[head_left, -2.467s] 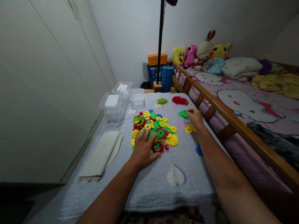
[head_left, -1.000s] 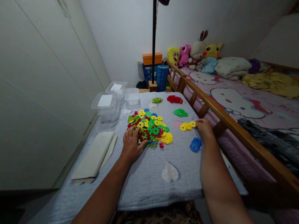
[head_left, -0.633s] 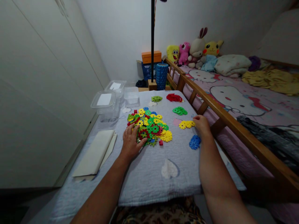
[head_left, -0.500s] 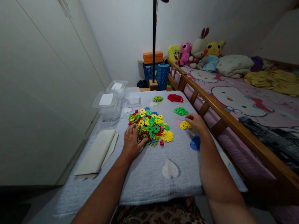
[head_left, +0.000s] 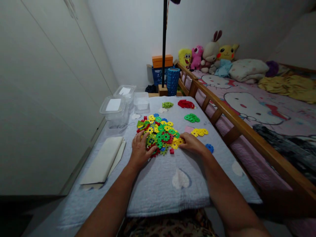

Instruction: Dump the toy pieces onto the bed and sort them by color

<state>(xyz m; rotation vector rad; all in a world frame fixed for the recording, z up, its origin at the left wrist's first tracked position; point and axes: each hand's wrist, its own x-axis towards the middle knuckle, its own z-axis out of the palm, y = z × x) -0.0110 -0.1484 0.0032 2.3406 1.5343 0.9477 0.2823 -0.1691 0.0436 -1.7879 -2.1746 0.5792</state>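
Note:
A mixed heap of toothed plastic building discs (head_left: 159,131) in green, yellow, red and blue lies mid-table. My left hand (head_left: 142,148) rests on the heap's near left side, fingers spread and thumb apart. At the right edge, my right hand (head_left: 191,143) has its fingertips closed around a yellow disc (head_left: 181,141). Sorted by colour on the right are yellow discs (head_left: 199,132), a blue stack (head_left: 209,148), green discs (head_left: 192,118) and red ones (head_left: 186,104). Light-green pieces (head_left: 167,105) sit at the back. A small red piece (head_left: 171,151) lies alone in front.
Clear plastic tubs (head_left: 115,110) with lids stand at the back left. A folded cream sheet (head_left: 103,161) lies on the left of the cloth-covered table (head_left: 160,194). A wooden bed rail (head_left: 222,108) runs along the right side. A black pole (head_left: 164,46) rises behind the table.
My right hand has moved left from the yellow group to the heap's right edge. The yellow group now shows several discs spread in a row. My left hand has stayed in place.

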